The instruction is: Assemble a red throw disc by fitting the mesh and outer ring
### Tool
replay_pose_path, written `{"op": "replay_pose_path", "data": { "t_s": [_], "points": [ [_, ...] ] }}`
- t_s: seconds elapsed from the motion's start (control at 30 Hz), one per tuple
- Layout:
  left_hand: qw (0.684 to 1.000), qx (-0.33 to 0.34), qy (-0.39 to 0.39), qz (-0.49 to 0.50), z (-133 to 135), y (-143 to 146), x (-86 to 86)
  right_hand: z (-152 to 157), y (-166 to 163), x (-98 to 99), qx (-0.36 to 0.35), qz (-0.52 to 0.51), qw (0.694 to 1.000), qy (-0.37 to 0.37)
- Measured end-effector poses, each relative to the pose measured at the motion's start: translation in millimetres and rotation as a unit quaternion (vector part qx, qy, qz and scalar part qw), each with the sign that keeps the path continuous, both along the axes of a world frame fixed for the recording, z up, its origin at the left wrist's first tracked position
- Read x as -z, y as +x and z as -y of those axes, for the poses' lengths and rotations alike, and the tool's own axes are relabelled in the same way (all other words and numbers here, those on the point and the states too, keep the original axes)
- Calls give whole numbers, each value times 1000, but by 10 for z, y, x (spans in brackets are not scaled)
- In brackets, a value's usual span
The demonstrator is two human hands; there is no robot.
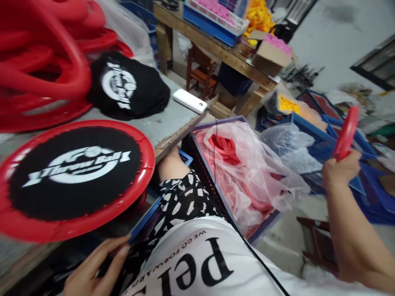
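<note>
My right hand [341, 166] is raised at the right, closed around a red plastic piece [348, 131] that looks like a ring seen edge-on and is blurred. Low at the left, my left hand [97, 267] has thumb and fingertips close together at the rim of a blue crate [145, 220] beneath the table. Above that hand, a round red-rimmed throw-ball disc [77, 174] lies on the table, its black mesh printed in white. Behind it are a pile of red rings [66, 61] and a heap of black printed fabric [129, 88].
A white oblong device [189, 101] rests on the table [175, 131] corner. Beside my leg stands a purple crate [197, 144] lined with plastic film over red parts. Blue crates [311, 131], a stool [317, 242] and a wooden workbench [216, 47] stand beyond.
</note>
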State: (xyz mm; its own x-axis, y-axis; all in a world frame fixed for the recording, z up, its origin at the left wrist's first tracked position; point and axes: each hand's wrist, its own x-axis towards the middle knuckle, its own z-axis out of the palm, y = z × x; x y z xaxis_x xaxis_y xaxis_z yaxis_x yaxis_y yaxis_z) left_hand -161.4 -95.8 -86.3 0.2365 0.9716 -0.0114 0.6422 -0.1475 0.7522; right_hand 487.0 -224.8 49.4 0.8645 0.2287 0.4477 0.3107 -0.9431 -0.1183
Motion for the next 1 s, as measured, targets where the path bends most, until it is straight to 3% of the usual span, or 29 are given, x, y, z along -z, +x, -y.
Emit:
{"op": "replay_pose_path", "data": {
  "t_s": [0.07, 0.13, 0.2, 0.3, 0.37, 0.4, 0.47, 0.57, 0.6, 0.63, 0.67, 0.77, 0.8, 0.83, 0.9, 1.0],
  "points": [
    [995, -9, -58, 82, -24, 262, -258, -349, -313, -31, -104, 40, 994, -14],
    [965, -51, -129, 225, -117, 577, -508, -738, -751, 20, -294, 102, 947, -76],
    [889, -98, -176, 411, -293, 835, -690, -1103, -1280, 124, -523, 187, 825, -101],
    [758, -123, -225, 599, -554, 981, -857, -1497, -2094, 319, -780, 236, 578, -27],
    [709, -117, -230, 657, -633, 946, -932, -1644, -2525, 448, -857, 211, 470, -29],
    [700, -120, -225, 667, -640, 908, -962, -1689, -2684, 504, -876, 196, 439, -39],
    [703, -144, -204, 666, -612, 822, -1005, -1745, -2885, 578, -898, 172, 401, -49],
    [720, -194, -144, 651, -530, 700, -1033, -1821, -2937, 553, -931, 107, 343, -72],
    [725, -206, -119, 647, -506, 661, -1036, -1868, -2909, 511, -937, 78, 335, -67],
    [729, -216, -97, 642, -485, 622, -1037, -1930, -2871, 458, -933, 49, 353, -45],
    [732, -223, -83, 638, -468, 581, -1037, -2011, -2832, 399, -917, 22, 399, -5],
    [737, -232, -79, 630, -423, 463, -1035, -2325, -2778, 230, -791, -114, 584, 140],
    [739, -229, -87, 628, -411, 427, -1035, -2436, -2797, 187, -748, -197, 614, 161],
    [742, -227, -92, 625, -402, 393, -1035, -2542, -2834, 151, -713, -289, 618, 162],
    [752, -227, -100, 610, -400, 325, -1029, -2732, -2949, 105, -663, -446, 586, 135],
    [782, -246, -106, 563, -476, 199, -990, -2983, -3162, 100, -628, -534, 554, 115]
  ]
}}
